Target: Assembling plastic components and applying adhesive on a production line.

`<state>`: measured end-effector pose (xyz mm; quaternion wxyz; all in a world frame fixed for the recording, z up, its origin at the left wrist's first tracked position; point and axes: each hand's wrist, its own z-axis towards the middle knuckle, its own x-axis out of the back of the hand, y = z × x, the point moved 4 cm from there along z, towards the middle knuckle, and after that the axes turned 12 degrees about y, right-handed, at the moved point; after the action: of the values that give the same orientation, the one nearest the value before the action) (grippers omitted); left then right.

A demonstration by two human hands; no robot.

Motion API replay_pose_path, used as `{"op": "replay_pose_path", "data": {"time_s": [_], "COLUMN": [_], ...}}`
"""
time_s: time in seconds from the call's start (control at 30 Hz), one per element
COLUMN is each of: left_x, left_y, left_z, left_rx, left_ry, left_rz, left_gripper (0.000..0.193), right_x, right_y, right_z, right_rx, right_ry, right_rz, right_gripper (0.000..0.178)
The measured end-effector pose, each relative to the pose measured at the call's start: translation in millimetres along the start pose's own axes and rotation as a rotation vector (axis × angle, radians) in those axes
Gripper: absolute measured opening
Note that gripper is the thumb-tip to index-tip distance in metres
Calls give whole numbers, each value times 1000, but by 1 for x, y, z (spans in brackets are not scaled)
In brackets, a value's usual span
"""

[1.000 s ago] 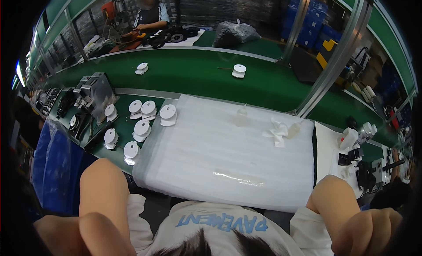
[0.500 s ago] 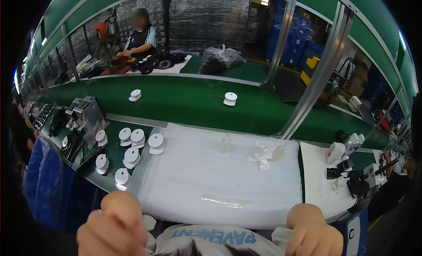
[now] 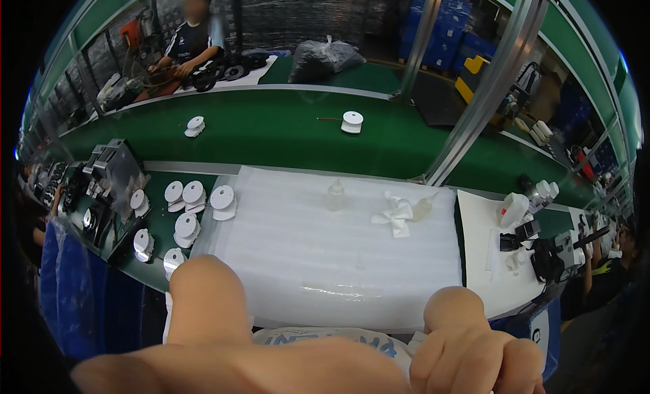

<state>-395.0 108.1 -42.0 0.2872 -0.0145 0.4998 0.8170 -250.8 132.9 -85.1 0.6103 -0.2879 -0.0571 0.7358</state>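
My left hand (image 3: 244, 363) looms large across the lower edge, close to the camera; its fingers are hidden or cut off. At the lower right, my right hand (image 3: 467, 357) has its fingers curled inward, and whatever they may hold is out of sight. Both hands are above the near side of the white-covered work surface (image 3: 291, 258). Nearest my left wrist lies a white spool-shaped part (image 3: 174, 260), partly covered by the wrist. Several more such parts (image 3: 187, 226) stand on the green mat to the left.
Small translucent squeeze bottles (image 3: 335, 196) (image 3: 422, 209) and a crumpled tissue (image 3: 396, 216) are on the white surface. Spool-shaped parts (image 3: 352, 122) (image 3: 195, 126) sit on the green belt (image 3: 271, 126) beyond. A metal post (image 3: 477, 89) rises at right. A co-worker (image 3: 193, 45) sits across.
My left hand has come up closer to the camera and stretched toward the right. The right hand has risen slightly, still curled. The whole view has tilted, so the bench appears higher.
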Motion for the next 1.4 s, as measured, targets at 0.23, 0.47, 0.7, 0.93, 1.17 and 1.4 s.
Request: {"op": "replay_pose_path", "data": {"time_s": [0.23, 0.47, 0.7, 0.93, 1.17, 1.4], "left_x": [-3, 21, 30, 74, 238, 386], "left_y": [16, 38, 52, 57, -72, -262], "left_z": [-18, -57, -82, -82, 82, 155], "left_rx": [-78, -135, -160, -1066, -380, 44], "left_ry": [118, 194, 362, 121, 485, 171], "left_rz": [54, 96, 183, 537, 1102, 1959], "left_gripper": [32, 23, 15, 12, 17, 60], "right_x": [-13, -9, -5, 11, 58, 88], "right_y": [8, 31, 48, 42, 45, 54], "right_z": [7, 4, 13, 12, 20, -1], "right_rx": [36, 175, 148, 52, 200, 430], "right_ry": [212, 26, 18, -136, 60, 482], "right_rz": [30, 102, -141, -138, -165, -281], "right_gripper": [26, 26, 28, 31, 31, 28]}}
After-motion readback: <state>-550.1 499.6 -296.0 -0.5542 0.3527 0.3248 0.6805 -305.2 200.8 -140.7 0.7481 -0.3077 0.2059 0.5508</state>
